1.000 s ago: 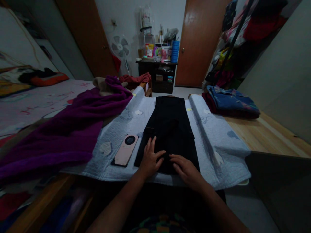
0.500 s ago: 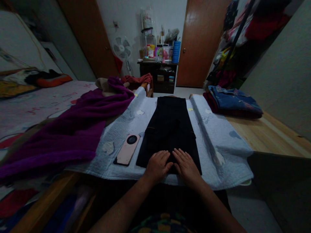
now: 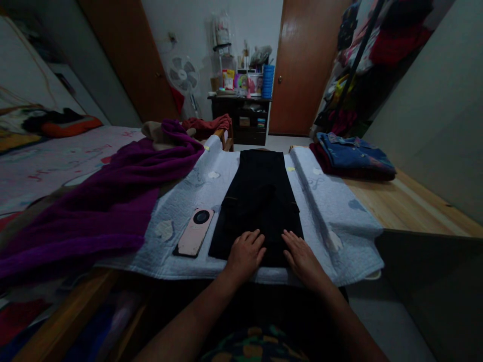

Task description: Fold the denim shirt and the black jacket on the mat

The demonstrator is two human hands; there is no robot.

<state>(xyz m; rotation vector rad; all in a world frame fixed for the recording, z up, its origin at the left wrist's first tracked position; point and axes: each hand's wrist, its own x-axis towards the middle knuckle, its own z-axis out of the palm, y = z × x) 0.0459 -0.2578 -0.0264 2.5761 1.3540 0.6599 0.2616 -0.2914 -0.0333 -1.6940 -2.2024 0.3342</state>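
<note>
A black garment [image 3: 260,186] lies flat and lengthwise on a pale blue quilted cloth [image 3: 339,221]. My left hand [image 3: 246,254] rests on the garment's near part, palm down, fingers lying flat. On the near right edge of the garment lies my right hand [image 3: 303,256], its fingers stretched forward. A gap of black fabric shows between the two hands, and neither one grips anything. To the left of the garment, a pink phone [image 3: 195,234] with a round black camera ring lies on the quilted cloth.
Purple fabric [image 3: 124,186] drapes over the left side beside a bed [image 3: 86,151]. Folded clothes with a blue denim piece [image 3: 356,153] sit on a wooden surface [image 3: 407,211] at right. A fan [image 3: 183,75] and dark cabinet [image 3: 245,120] stand behind.
My hands have moved apart, the right one sliding right to the garment's edge. The camera view has shifted slightly.
</note>
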